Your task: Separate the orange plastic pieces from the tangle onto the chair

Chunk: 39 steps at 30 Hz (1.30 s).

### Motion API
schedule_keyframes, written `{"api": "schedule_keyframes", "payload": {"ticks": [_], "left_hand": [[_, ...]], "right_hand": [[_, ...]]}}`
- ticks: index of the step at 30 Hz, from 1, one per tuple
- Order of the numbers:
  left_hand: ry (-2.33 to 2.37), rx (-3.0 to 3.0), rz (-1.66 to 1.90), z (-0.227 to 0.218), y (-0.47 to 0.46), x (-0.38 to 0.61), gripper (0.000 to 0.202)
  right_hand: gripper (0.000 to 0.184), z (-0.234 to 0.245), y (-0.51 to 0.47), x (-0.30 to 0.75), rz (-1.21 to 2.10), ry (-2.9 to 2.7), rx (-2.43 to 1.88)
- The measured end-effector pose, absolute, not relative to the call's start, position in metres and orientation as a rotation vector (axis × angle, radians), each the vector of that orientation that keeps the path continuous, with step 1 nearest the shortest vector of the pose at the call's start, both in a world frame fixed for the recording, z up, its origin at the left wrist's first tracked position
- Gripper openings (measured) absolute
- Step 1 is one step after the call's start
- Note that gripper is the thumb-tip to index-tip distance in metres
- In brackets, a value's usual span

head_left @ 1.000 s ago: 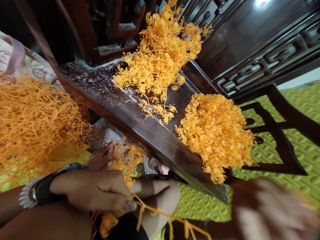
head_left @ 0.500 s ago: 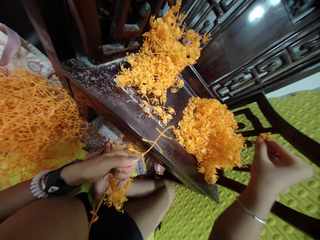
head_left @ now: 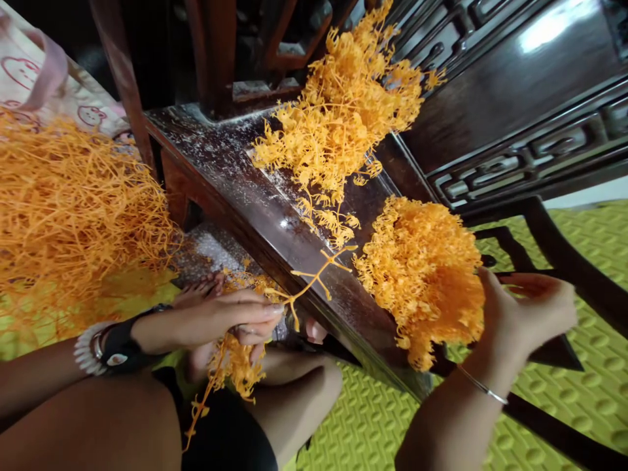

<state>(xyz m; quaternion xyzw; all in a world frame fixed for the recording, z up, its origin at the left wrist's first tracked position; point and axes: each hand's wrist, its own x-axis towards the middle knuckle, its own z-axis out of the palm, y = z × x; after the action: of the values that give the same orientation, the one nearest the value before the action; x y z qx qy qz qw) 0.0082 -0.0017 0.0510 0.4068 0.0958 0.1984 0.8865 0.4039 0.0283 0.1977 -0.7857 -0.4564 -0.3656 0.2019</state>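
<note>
Firmly pinched, the fingertips of a person's left hand [head_left: 210, 320] grip a slim, branching orange stem [head_left: 312, 282], its bare twigs emerging just beyond the thumb and forefinger. The stem points up and to the right, away from the palm, its long axis slanting across the front edge of a dark brown polished wooden seat [head_left: 235, 186], with short side twigs forking off both sides. Beneath the same hand hangs a frilly yellow-orange cluster [head_left: 240, 373], a thin stalk trailing from it down toward the lap. At right, the fingers of the right hand [head_left: 524, 314] curl loosely beside a rounded mound of small, curly orange pieces [head_left: 426, 268] on the seat, the thumb at the mound's edge; whether anything is held there cannot be told. A white bead-like bracelet [head_left: 88, 350] and a black band [head_left: 122, 347] circle the left wrist, a thin silver bangle [head_left: 483, 386] the right. Farther back on the seat rises a loose heap of yellow-orange sprays [head_left: 343, 111]. At far left, a tangled pile of thin orange stalks [head_left: 73, 203] lies in front of a white cloth bag with a pink handle and printed faces [head_left: 91, 108], its contents hidden. Textured yellow-green matting [head_left: 363, 418] covers the floor.
</note>
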Motion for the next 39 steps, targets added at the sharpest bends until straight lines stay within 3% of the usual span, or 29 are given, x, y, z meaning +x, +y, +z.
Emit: {"api": "schedule_keyframes", "payload": {"ticks": [3, 7, 11, 13, 16, 21, 34, 39], "left_hand": [[0.312, 0.939, 0.408, 0.046, -0.003, 0.006, 0.045], [0.455, 1.103, 0.415, 0.041, -0.004, 0.006, 0.044], [0.399, 1.161, 0.488, 0.041, -0.002, 0.01, 0.043], [0.385, 1.157, 0.508, 0.042, -0.001, 0.012, 0.041], [0.396, 1.173, 0.51, 0.04, -0.001, 0.013, 0.04], [0.478, 1.266, 0.477, 0.034, -0.005, 0.01, 0.041], [0.735, 1.359, 0.556, 0.017, 0.0, 0.019, 0.043], [0.777, 1.418, 0.457, 0.015, 0.002, 0.019, 0.032]], "right_hand": [[0.035, 0.195, 0.012, 0.36, -0.784, -1.363, -1.824], [0.021, 0.189, -0.035, 0.282, -0.084, -1.576, -1.602], [0.052, 0.164, -0.073, 0.229, 0.744, -2.108, -1.694], [0.073, 0.135, -0.081, 0.21, 0.951, -2.236, -1.677], [0.081, 0.08, -0.085, 0.184, 1.014, -2.128, -1.647], [0.019, 0.015, -0.088, 0.159, 0.977, -1.683, -1.638], [0.023, 0.027, -0.105, 0.207, 0.765, -1.002, -1.855], [0.03, 0.035, -0.109, 0.202, 0.665, -0.911, -1.845]]}}
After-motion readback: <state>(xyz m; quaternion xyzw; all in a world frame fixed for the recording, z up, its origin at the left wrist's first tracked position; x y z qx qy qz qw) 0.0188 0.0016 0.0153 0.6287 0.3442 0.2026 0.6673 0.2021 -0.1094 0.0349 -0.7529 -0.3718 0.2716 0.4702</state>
